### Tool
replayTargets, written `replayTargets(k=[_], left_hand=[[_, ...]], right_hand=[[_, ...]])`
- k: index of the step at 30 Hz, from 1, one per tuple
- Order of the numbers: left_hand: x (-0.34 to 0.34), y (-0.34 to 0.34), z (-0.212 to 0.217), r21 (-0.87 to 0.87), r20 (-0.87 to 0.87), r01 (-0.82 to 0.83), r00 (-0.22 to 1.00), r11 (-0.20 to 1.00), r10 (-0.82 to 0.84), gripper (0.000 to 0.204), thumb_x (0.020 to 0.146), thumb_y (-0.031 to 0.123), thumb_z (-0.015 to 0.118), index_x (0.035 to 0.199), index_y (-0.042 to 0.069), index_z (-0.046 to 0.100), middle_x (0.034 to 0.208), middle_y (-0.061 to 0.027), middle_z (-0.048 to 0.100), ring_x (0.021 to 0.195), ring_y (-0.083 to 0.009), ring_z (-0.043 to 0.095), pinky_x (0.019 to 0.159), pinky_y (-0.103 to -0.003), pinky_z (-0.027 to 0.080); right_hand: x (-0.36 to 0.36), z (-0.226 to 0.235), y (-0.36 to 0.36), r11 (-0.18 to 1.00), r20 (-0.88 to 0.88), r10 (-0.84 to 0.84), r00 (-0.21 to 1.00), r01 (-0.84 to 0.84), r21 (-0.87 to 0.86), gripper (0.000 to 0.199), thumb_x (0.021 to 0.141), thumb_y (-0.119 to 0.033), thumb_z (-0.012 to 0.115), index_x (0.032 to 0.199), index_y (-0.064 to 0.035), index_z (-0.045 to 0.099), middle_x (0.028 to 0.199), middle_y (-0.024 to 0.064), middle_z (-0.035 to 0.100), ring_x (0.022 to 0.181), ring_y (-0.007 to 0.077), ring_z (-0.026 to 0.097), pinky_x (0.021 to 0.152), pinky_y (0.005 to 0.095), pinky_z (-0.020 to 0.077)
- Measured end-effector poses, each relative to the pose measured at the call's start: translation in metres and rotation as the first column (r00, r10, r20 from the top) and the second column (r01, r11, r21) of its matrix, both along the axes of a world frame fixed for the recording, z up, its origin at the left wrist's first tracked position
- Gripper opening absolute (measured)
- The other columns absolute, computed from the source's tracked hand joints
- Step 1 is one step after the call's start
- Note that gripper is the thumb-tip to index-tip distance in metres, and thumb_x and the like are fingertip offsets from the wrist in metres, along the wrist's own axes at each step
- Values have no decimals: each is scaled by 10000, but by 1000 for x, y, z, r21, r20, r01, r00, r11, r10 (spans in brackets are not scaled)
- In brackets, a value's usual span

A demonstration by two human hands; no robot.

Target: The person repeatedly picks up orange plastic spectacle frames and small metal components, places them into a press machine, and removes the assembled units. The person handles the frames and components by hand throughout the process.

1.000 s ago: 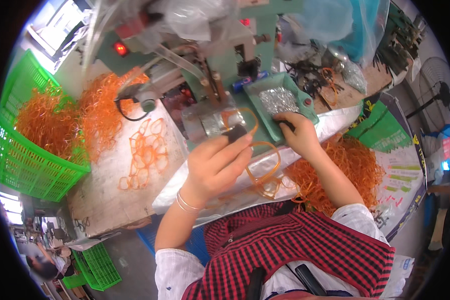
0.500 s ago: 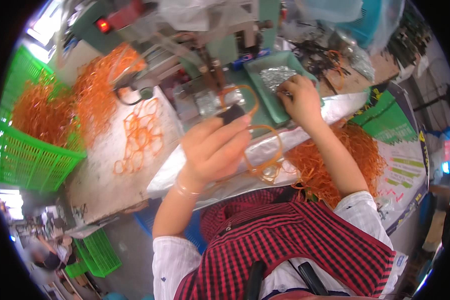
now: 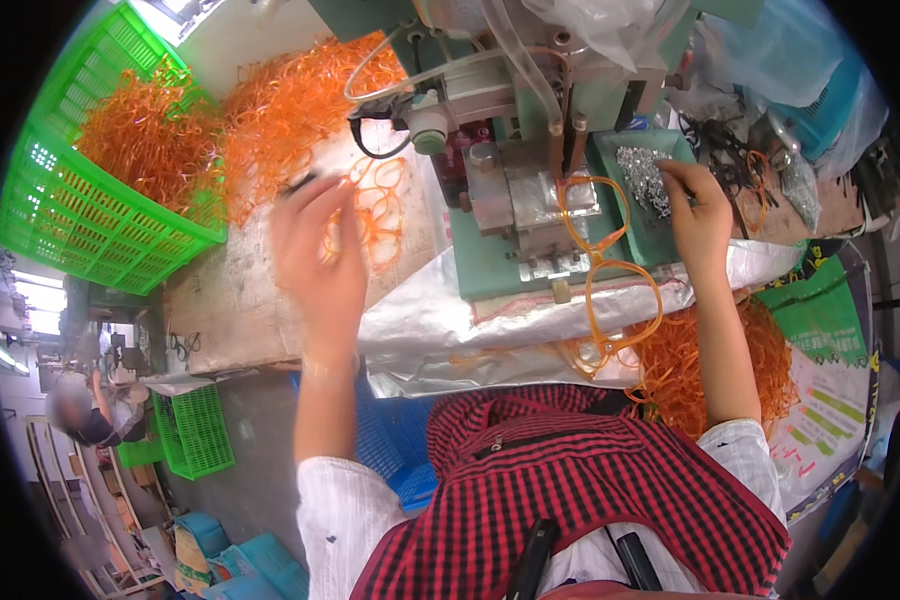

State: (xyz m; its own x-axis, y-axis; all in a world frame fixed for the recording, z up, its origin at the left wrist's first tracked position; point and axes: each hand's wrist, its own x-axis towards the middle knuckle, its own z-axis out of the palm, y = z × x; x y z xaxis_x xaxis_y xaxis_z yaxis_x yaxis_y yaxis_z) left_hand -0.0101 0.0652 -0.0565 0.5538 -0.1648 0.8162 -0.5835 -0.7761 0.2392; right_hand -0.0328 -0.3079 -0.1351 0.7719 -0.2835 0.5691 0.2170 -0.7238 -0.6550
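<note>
An orange eyeglass frame (image 3: 654, 322) sits at the green bench machine (image 3: 490, 255), its upper rim by the machine's two upright rods and its lower rim jutting toward me. My left hand (image 3: 320, 250), smeared by motion, hovers over loose orange eyeglass frames (image 3: 378, 215), fingers apart. Something dark (image 3: 297, 183) shows at its fingertips; whether worn or held is unclear. At the right, my right hand (image 3: 702, 215) reaches to a green tray (image 3: 610, 160) of small silver metal parts (image 3: 644, 178). Its thumb and index finger are pinched at the parts; what lies between them is too small to name.
A green basket (image 3: 120, 255) full of orange frames stands at the left, beside a large orange heap (image 3: 290, 100). Another orange pile (image 3: 720, 350) lies near my right forearm. Silver foil (image 3: 420, 320) covers the bench edge. A blue basket (image 3: 385, 430) is below.
My left hand has left the eyeglass frame and moved left over the loose frames. My right hand stays at the parts tray. The view has shifted, showing more of the machine.
</note>
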Motion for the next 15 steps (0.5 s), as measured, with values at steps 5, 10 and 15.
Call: replayTargets(k=[5, 10, 15], left_hand=[[103, 42, -109, 549, -307, 129, 950, 826, 56, 194, 785, 14, 644, 927, 95, 750, 1344, -156, 600, 1176, -372, 564, 987, -419, 480], [84, 40, -102, 160, -186, -69, 978, 985, 99, 145, 851, 64, 676, 988, 57, 724, 1314, -161, 620, 1168, -343, 585, 990, -416, 473], [45, 45, -91, -681, -390, -171, 908, 712, -155, 122, 999, 111, 591, 1014, -5, 623, 997, -80, 647, 858, -152, 646, 757, -286, 522]], right_hand=[[12, 0, 13, 999, -70, -7, 998, 10, 47, 128, 853, -70, 683, 968, -34, 726, 939, 122, 707, 871, 266, 687, 786, 330, 523], [-38, -22, -22, 989, -61, -142, 988, 139, -48, 134, 846, -41, 685, 974, -18, 717, 944, 110, 711, 865, 238, 685, 809, 325, 518], [-87, -11, -35, 960, -168, -167, 971, 200, 197, 125, 833, 13, 677, 953, 10, 711, 957, 67, 719, 902, 146, 673, 853, 285, 511]])
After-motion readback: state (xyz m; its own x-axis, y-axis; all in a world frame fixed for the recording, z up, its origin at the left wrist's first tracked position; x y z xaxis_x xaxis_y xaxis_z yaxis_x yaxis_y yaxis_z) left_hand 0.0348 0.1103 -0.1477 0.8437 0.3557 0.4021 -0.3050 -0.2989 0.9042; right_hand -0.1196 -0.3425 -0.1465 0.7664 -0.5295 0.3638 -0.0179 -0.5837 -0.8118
